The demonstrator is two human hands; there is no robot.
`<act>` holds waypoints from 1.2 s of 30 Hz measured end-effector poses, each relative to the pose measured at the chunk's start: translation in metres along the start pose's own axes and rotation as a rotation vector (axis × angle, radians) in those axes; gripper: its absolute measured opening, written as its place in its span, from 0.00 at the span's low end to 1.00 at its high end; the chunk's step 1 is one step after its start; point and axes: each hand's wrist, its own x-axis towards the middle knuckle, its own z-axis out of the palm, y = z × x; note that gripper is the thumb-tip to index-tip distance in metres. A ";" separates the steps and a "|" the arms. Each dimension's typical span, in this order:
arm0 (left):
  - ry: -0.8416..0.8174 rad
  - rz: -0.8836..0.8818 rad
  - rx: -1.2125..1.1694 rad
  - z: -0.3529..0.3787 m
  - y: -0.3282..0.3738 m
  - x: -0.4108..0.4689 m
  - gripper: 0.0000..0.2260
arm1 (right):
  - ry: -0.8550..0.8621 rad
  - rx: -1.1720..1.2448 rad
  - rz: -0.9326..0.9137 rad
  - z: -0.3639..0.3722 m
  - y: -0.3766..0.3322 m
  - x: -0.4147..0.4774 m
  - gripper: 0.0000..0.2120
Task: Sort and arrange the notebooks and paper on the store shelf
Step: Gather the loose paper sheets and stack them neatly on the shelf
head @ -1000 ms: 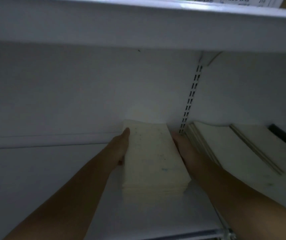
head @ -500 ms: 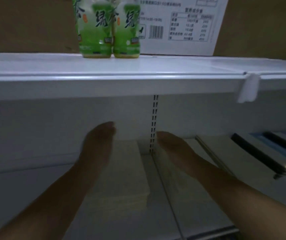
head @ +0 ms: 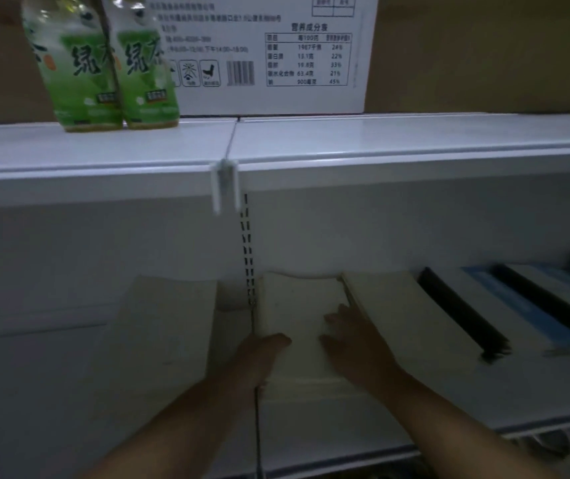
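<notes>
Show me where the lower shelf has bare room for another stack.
Bare lower shelf lies left of the left paper stack, plus a narrow strip between it and the middle stack, which the left hand and right hand are on. Rightward it is crowded: right stack and black-spined notebooks, packed side by side.

Two green bottles [head: 76, 63] [head: 145, 63], one box [head: 276, 98], three cream paper stacks [head: 169, 323] [head: 297, 299] [head: 397, 312], two hands [head: 262, 357] [head: 352, 344].
</notes>
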 end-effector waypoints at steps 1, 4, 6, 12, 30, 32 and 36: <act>0.013 -0.024 0.011 0.001 0.004 -0.001 0.10 | 0.016 0.044 0.010 0.004 0.001 0.002 0.31; 0.062 -0.052 0.001 0.006 0.010 0.000 0.07 | -0.021 0.007 -0.018 0.022 0.015 0.008 0.37; 0.090 -0.036 -0.007 0.008 0.010 0.002 0.07 | -0.027 -0.003 -0.027 0.023 0.015 0.009 0.31; 0.010 -0.039 -0.187 -0.001 0.017 0.006 0.12 | -0.101 -0.035 -0.002 0.015 0.011 0.005 0.24; 0.027 0.609 -0.060 -0.017 -0.035 -0.029 0.52 | 0.002 0.965 0.122 -0.024 -0.002 -0.011 0.38; 0.009 0.663 -0.049 -0.018 -0.042 -0.042 0.51 | -0.055 1.053 0.146 -0.024 -0.009 -0.017 0.24; 0.115 0.711 0.051 -0.023 -0.056 -0.046 0.48 | 0.027 1.204 0.053 -0.030 -0.015 -0.028 0.24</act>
